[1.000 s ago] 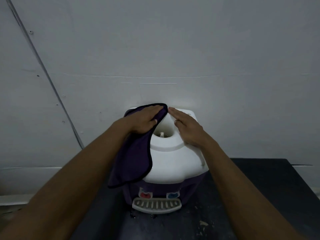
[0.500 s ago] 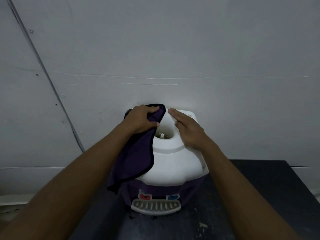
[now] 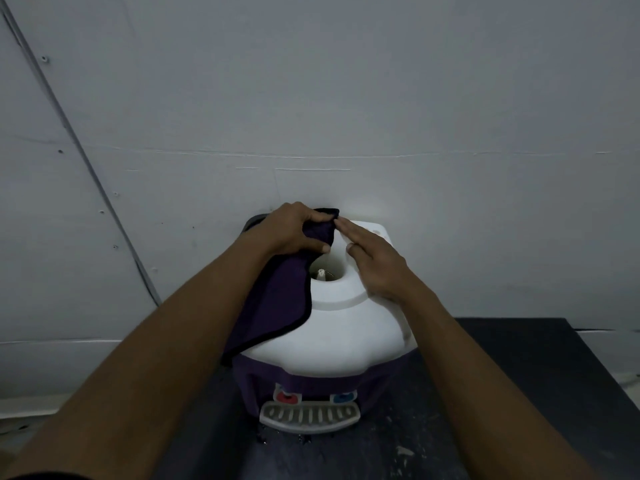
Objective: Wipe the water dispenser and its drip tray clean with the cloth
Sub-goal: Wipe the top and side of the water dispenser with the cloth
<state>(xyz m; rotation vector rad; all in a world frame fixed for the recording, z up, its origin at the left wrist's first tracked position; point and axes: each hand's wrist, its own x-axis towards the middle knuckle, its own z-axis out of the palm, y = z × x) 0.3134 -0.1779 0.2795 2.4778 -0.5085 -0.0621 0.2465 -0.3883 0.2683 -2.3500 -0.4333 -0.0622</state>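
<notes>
Both hands on water dispenser (image 3: 325, 336) atop dark table (image 3: 519, 393): left hand (image 3: 294, 230) bunches soft, limp purple cloth (image 3: 273, 306) at rear rim, right hand (image 3: 377, 261) flat, bracing the probably light, slick top; drip tray (image 3: 310, 415) unwiped.

A plain grey wall (image 3: 346, 81) is seen right behind the fingers (image 3: 360, 233), with a faint seam (image 3: 311, 156) scratched across it a bit above them. Way off to their left, a thin cable (image 3: 79, 147) is run diagonally down, with small screws (image 3: 44, 58) dotted alongside. Below them, a dark tabletop (image 3: 519, 393) is flecked with white specks (image 3: 403, 451).
</notes>
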